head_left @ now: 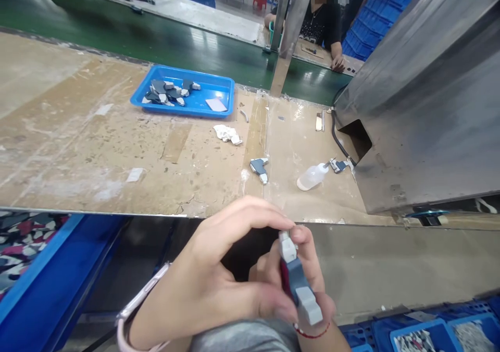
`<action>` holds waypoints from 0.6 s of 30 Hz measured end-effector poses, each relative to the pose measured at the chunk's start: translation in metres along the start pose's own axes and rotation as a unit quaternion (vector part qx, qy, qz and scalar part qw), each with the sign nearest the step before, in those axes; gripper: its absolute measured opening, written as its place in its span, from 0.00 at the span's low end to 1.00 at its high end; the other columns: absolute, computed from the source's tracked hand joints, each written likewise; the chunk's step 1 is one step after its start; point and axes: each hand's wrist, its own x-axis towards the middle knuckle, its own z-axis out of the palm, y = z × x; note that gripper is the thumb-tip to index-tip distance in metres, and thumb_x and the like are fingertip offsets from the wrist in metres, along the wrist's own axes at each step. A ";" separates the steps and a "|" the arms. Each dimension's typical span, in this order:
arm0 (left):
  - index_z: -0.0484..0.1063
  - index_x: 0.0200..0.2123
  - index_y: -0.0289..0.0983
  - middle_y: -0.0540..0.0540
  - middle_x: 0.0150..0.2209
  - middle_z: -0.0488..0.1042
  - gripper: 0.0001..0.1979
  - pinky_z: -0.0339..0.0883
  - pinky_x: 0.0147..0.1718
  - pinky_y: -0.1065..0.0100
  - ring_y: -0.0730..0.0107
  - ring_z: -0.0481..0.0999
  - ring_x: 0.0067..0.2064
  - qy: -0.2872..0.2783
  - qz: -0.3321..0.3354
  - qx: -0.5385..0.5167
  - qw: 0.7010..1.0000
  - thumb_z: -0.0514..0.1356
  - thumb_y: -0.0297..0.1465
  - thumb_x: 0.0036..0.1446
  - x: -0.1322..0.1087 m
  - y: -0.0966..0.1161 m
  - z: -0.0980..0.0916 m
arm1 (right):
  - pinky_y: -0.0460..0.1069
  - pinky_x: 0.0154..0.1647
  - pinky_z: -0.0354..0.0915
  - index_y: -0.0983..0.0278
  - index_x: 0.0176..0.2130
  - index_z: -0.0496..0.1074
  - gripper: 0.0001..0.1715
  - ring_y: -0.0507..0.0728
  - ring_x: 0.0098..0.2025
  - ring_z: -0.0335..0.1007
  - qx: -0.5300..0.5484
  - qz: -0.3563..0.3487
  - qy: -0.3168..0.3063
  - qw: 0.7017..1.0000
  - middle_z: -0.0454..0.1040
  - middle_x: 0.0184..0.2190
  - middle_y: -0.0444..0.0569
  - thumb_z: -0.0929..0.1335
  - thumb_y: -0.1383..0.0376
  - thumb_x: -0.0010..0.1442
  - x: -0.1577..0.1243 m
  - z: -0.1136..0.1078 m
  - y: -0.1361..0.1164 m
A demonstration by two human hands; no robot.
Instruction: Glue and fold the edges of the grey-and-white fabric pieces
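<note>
**Gripping a small part in both hands, below the bench edge**

Pinched between both hands, a grey-blue part (299,281) is held low in front of the body, just below the near edge of the workbench (78,149). The left hand (211,284), a pale band at its wrist, is curled around it: the index fingertip (288,223) is pressed on the part's whitish top end and the thumb is laid against its lower side. The right hand (317,266), with a red string at the wrist, is closed behind the part and mostly hidden by it. A dark red piece is seen on the part's left face. The part is tilted, its pale lower end towards the right wrist.

On the bench, a similar grey part (259,167), a squeeze bottle (312,176) lying on its side and a white rag (227,133) are spread well apart. Further back, a blue tray (224,89) of parts is set beside the green conveyor (156,39). A metal housing (429,107) is stood at the right. A co-worker's hand (338,63) is rested across the belt.
</note>
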 end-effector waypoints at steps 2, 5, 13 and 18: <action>0.69 0.57 0.46 0.47 0.52 0.75 0.39 0.70 0.53 0.68 0.62 0.76 0.53 -0.028 -0.023 0.008 0.999 0.78 0.39 0.41 -0.004 -0.002 -0.003 | 0.44 0.15 0.58 0.44 0.55 0.62 0.30 0.50 0.17 0.58 0.079 -0.076 -0.031 0.993 0.69 0.25 0.41 0.70 0.40 0.57 0.004 0.000 0.002; 0.63 0.61 0.48 0.49 0.55 0.74 0.45 0.69 0.55 0.69 0.62 0.74 0.55 -0.062 -0.028 0.054 0.996 0.78 0.31 0.41 -0.006 0.000 -0.001 | 0.44 0.19 0.61 0.42 0.58 0.62 0.33 0.53 0.23 0.61 0.104 -0.107 -0.044 0.988 0.72 0.29 0.44 0.74 0.51 0.58 0.008 0.001 0.002; 0.65 0.59 0.43 0.48 0.49 0.77 0.41 0.69 0.50 0.70 0.64 0.77 0.50 -0.058 -0.001 0.115 0.992 0.75 0.24 0.42 0.000 0.001 0.007 | 0.46 0.23 0.59 0.43 0.59 0.62 0.26 0.53 0.26 0.60 0.104 -0.063 -0.013 0.992 0.72 0.33 0.45 0.69 0.52 0.63 0.002 0.001 -0.006; 0.65 0.58 0.41 0.49 0.48 0.78 0.46 0.67 0.51 0.71 0.66 0.77 0.48 -0.058 0.012 0.114 0.992 0.79 0.27 0.36 0.003 0.001 0.006 | 0.48 0.28 0.63 0.49 0.56 0.62 0.19 0.54 0.29 0.64 0.121 -0.047 -0.018 0.991 0.72 0.33 0.46 0.63 0.51 0.68 0.003 0.001 -0.011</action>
